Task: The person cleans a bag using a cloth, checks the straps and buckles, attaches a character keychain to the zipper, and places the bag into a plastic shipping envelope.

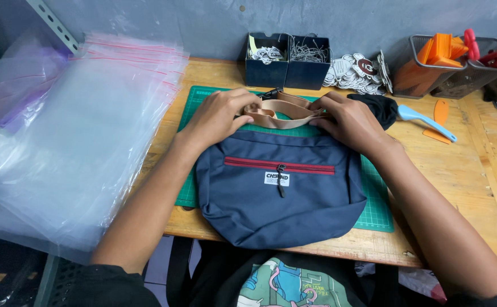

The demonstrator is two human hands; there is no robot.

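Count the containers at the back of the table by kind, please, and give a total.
Dark blue boxes: 2
Wire mesh baskets: 2
Total: 4

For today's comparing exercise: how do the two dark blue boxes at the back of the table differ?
The left box holds white tags; the right box holds thin metal wire pieces. The left box has a notched front rim; the right box's rim is straight. Both are dark blue, open-topped, side by side.
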